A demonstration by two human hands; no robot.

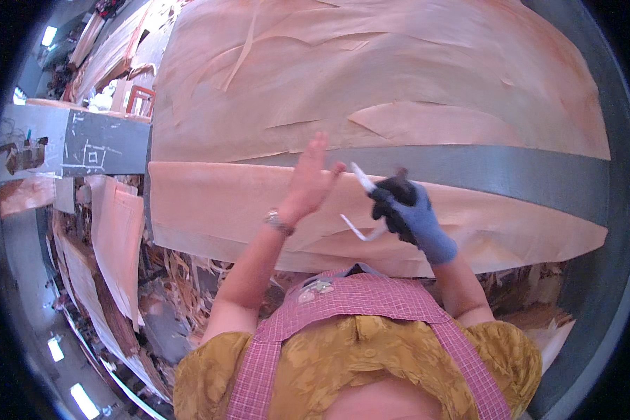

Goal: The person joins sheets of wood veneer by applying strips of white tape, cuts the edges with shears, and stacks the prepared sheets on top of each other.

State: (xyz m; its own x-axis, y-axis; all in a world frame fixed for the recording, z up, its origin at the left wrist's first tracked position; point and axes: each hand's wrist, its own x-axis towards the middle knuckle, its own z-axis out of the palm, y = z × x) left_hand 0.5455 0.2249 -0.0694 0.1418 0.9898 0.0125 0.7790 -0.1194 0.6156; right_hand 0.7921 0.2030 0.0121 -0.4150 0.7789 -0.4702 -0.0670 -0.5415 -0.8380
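My left hand (311,183) is bare, with a watch at its wrist. Its fingers stretch forward over the far edge of the near veneer sheet (203,203), thumb apart; whether it touches the sheet is hard to tell. A blue-grey glove with black fingers covers my right hand (402,210), closed around a slim white tool (361,176) that points forward and left. Below it a thin bent white strip (357,229) shows, its join hidden by the glove. Beyond a grey gap lies a larger, wrinkled veneer sheet (371,70) with several splits and folds.
The grey tabletop (483,164) shows between the sheets and along the right side. At left, a grey beam (108,136) with chalk marks meets the table. Hanging sheets (115,238) and torn veneer scraps (178,280) lie below it. A red-framed stool (141,101) stands farther back.
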